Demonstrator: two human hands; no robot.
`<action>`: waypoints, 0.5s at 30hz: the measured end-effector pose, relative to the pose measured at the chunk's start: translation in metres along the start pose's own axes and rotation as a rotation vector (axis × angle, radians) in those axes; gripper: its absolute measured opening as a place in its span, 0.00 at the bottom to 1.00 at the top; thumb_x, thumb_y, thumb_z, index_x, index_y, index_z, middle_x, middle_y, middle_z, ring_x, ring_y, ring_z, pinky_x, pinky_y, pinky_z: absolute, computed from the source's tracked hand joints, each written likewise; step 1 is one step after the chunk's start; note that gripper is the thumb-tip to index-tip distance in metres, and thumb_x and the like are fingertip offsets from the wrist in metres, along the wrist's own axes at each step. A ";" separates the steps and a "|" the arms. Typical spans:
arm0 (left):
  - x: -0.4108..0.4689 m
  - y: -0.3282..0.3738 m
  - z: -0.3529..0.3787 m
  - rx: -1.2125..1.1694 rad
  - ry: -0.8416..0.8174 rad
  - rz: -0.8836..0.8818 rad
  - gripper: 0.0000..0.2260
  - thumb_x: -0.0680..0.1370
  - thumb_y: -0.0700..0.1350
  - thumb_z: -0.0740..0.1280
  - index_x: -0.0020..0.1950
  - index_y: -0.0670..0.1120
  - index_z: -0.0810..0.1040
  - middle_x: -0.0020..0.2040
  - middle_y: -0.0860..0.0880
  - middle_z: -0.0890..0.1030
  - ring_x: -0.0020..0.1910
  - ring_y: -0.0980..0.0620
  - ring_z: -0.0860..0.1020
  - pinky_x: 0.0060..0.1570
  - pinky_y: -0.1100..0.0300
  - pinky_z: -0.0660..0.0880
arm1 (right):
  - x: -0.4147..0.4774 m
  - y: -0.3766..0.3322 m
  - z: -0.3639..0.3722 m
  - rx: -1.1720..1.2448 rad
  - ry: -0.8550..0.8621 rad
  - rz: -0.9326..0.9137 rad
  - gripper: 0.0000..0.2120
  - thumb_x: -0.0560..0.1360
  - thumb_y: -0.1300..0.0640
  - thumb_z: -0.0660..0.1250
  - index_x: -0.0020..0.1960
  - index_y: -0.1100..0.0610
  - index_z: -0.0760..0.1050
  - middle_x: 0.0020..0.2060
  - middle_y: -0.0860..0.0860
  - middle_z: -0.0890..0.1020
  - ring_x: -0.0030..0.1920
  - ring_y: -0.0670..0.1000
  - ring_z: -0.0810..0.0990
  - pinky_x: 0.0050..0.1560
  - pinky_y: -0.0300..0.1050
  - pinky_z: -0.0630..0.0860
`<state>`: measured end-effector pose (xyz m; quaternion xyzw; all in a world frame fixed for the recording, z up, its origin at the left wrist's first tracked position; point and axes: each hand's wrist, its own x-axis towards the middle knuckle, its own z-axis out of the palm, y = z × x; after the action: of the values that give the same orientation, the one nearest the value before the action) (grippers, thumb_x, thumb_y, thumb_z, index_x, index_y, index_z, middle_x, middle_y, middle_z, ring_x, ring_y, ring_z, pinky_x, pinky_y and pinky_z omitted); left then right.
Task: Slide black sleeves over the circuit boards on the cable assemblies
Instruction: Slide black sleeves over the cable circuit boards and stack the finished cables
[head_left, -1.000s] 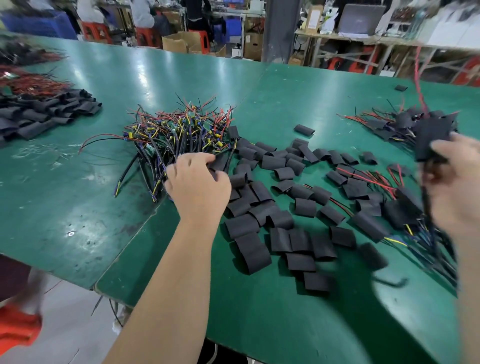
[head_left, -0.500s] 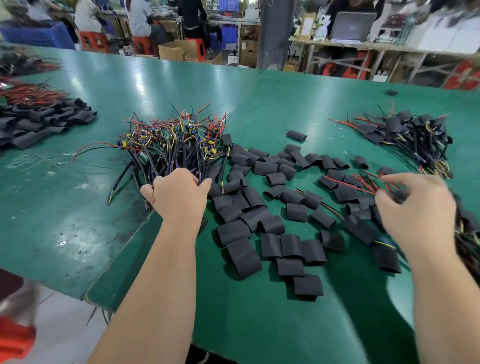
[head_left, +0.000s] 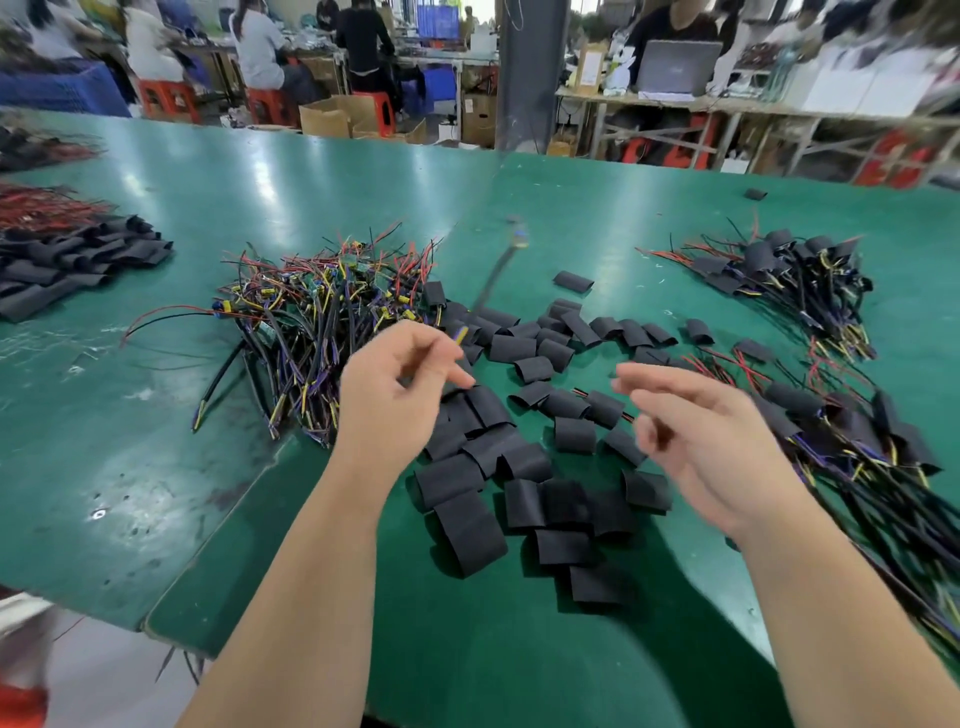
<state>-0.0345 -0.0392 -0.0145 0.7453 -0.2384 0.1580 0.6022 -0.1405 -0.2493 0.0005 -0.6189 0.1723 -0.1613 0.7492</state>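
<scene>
A tangled heap of bare cable assemblies with small boards and coloured wires lies left of centre on the green table. My left hand hovers at its right edge, fingers curled, pinching one cable assembly that sticks up and away, blurred by motion. Loose flat black sleeves are scattered in the middle, below and between both hands. My right hand floats above them with relaxed fingers, blurred, holding nothing I can make out. Sleeved assemblies are heaped at the right.
A second bunch of sleeved assemblies lies at the far right. At the left edge sit more black sleeves and red wires. The table's front edge is close. People work at benches behind.
My left hand has risen out of the cable heap with one cable pinched in it. My right hand has left the sleeved heap and moved left, above the loose sleeves.
</scene>
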 end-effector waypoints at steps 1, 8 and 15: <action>-0.002 0.003 0.003 -0.027 -0.092 -0.017 0.10 0.79 0.40 0.65 0.40 0.52 0.77 0.34 0.53 0.83 0.24 0.55 0.70 0.25 0.63 0.67 | 0.000 0.001 0.004 0.172 -0.098 0.067 0.14 0.71 0.67 0.66 0.56 0.61 0.77 0.48 0.57 0.82 0.30 0.47 0.71 0.32 0.37 0.70; -0.008 0.007 0.009 0.021 -0.333 -0.033 0.12 0.80 0.39 0.63 0.39 0.51 0.76 0.34 0.54 0.82 0.30 0.58 0.73 0.32 0.57 0.69 | 0.006 -0.006 0.000 0.742 -0.021 0.049 0.11 0.71 0.60 0.67 0.53 0.58 0.77 0.47 0.58 0.84 0.32 0.45 0.76 0.36 0.34 0.75; -0.007 -0.003 0.014 0.655 -0.019 -0.069 0.12 0.82 0.47 0.57 0.48 0.52 0.81 0.35 0.53 0.78 0.40 0.49 0.74 0.49 0.54 0.63 | 0.007 0.001 0.001 0.559 -0.042 -0.002 0.08 0.70 0.58 0.67 0.49 0.55 0.76 0.47 0.55 0.85 0.38 0.48 0.83 0.35 0.36 0.78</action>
<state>-0.0391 -0.0508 -0.0234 0.9085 -0.1553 0.1987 0.3333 -0.1341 -0.2509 -0.0010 -0.3916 0.1048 -0.1906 0.8940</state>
